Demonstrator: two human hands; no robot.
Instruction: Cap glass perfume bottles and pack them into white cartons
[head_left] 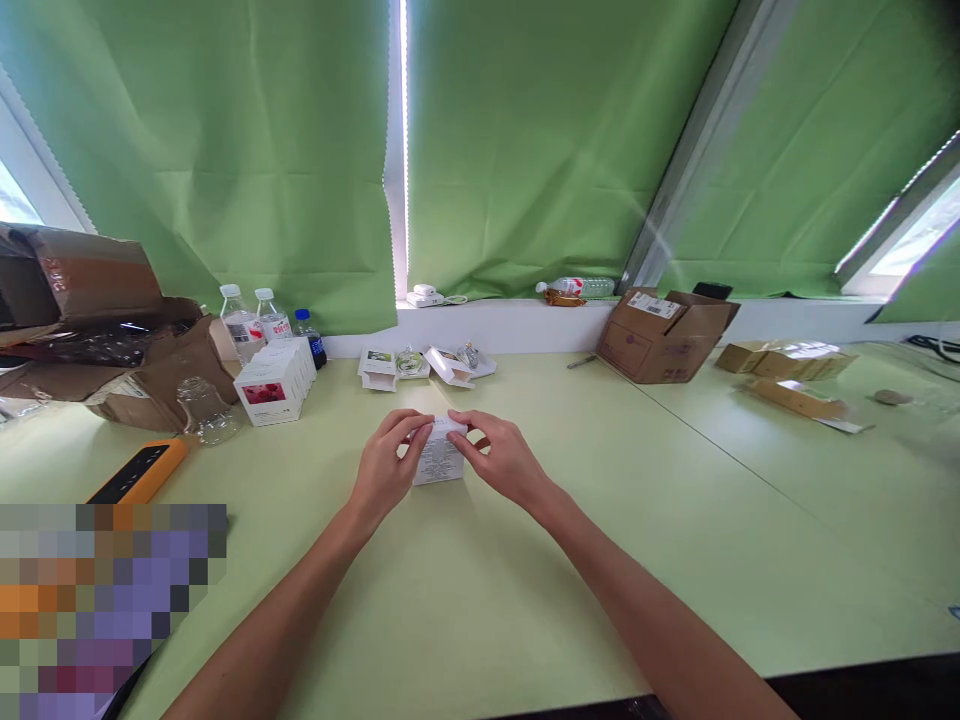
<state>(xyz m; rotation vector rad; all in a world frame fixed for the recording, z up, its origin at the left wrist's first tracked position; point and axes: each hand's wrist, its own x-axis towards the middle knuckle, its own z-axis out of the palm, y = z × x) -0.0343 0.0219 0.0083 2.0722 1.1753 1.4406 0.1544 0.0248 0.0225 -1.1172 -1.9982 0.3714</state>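
Observation:
A small white box point(439, 464) with printed text on its near face stands upright on the pale green table, in the middle of the view. My left hand point(391, 452) pinches its top left edge between thumb and fingers. On the other side, my right hand point(491, 452) grips the top right edge in the same way. My fingers hide part of the box's top. Just beyond the hands lie two small open white cartons, the left carton point(377, 369) and the right carton point(450, 367), with clear-wrapped contents beside them.
A row of white boxes point(276, 385) stands at the left, near bottles point(241, 325) and a large open cardboard box point(157, 370). An orange-and-black case point(139, 474) lies in front. Another cardboard box point(660, 338) and flattened brown cartons point(787, 358) sit at the back right.

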